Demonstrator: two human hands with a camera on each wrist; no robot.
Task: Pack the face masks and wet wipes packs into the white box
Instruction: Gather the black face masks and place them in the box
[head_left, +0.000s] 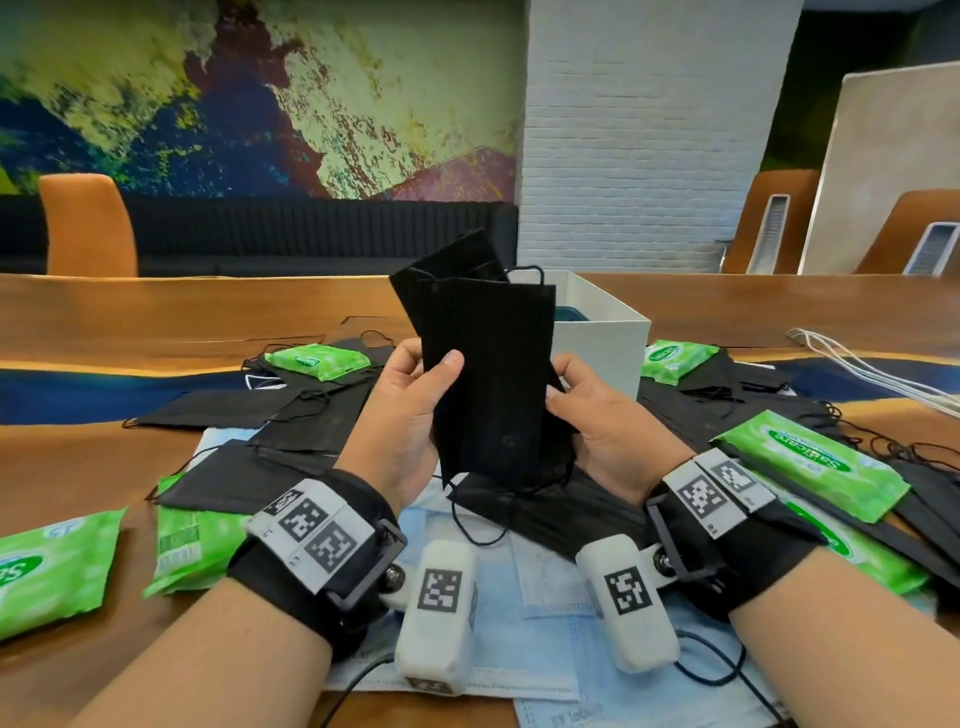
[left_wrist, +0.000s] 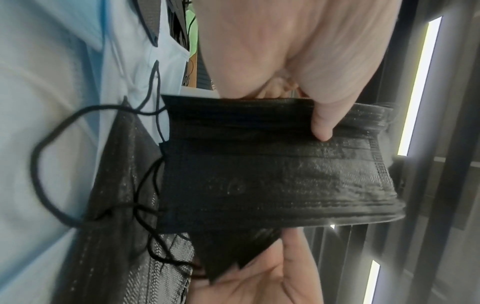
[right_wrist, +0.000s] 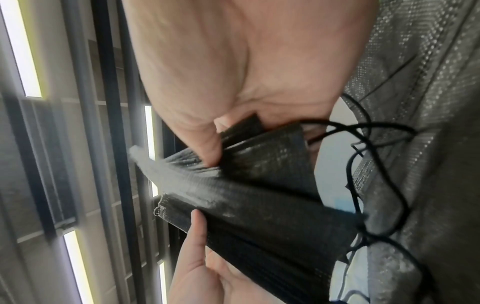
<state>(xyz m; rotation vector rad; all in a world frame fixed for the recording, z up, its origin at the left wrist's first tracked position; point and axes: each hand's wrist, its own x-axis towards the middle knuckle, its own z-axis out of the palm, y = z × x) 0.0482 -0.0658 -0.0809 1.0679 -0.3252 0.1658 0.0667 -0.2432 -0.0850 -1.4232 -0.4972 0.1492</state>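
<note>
Head view
Held masks: a fanned sheaf of black masks (head_left: 488, 364), at least three layers showing, upright between both hands, above the table (head_left: 156, 312).
Left hand (head_left: 405, 415): thumb laid across the front of the sheaf's left edge, fingers curled behind it, pinching it.
Right hand (head_left: 608, 426): thumb and fingertips pinching the sheaf's right edge.
Box (head_left: 602, 338): one, white, open-topped, just behind the sheaf and to its right; something dark blue lies inside, kind not clear.
Wipes packs: five green ones counted. One (head_left: 317, 359) beyond the left hand; one (head_left: 675, 358) right of the box; one (head_left: 810, 462) right of the right wrist, lying on black masks; two left of the left wrist, the nearer (head_left: 197, 540) half under a black mask, the farther (head_left: 52, 566) at the frame edge. More green shows under the right-hand pack; count there unsure.
Loose black masks (head_left: 291, 410): many, overlapping, spread beneath and to both sides of the hands; number cannot be told.
Blue masks (head_left: 524, 587): several, overlapping, under the wrists; number cannot be told.

Left wrist view
Left thumb (left_wrist: 322, 123): pressed on the sheaf's (left_wrist: 272, 174) top fold; ear loops (left_wrist: 46, 164) hang to its left. The right palm (left_wrist: 246, 283) shows below it.

Right wrist view
Right thumb (right_wrist: 207, 148): tucked between the sheaf's (right_wrist: 259, 205) layers. The left fingers (right_wrist: 197, 232) touch its lower edge.
</note>
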